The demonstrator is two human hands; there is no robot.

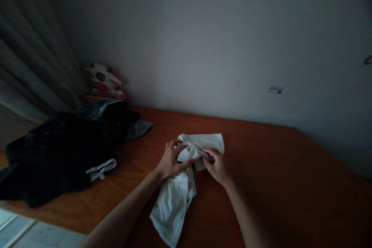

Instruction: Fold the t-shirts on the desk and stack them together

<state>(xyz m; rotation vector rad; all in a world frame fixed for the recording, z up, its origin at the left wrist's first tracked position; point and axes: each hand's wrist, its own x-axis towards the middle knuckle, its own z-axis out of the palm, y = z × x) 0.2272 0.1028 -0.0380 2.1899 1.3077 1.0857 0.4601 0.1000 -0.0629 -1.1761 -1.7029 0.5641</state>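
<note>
A white cloth [174, 201] lies bunched on the brown table, one long part hanging toward me and another part spread flat behind my hands. My left hand [173, 161] grips the bunched middle from the left, thumb and fingers curved around it. On the right side, my right hand [215, 164] pinches a fold of the same cloth between thumb and fingers. The cloth looks gathered or twisted between the two hands; its exact shape there is partly covered by the fingers.
Dark clothes [58, 151] are heaped on the left of the table [276, 170], with a white strap [103, 168] among them. Behind them sits a cow-like toy [102, 79] near a curtain [31, 46]. A wall with a small label [275, 89] stands behind.
</note>
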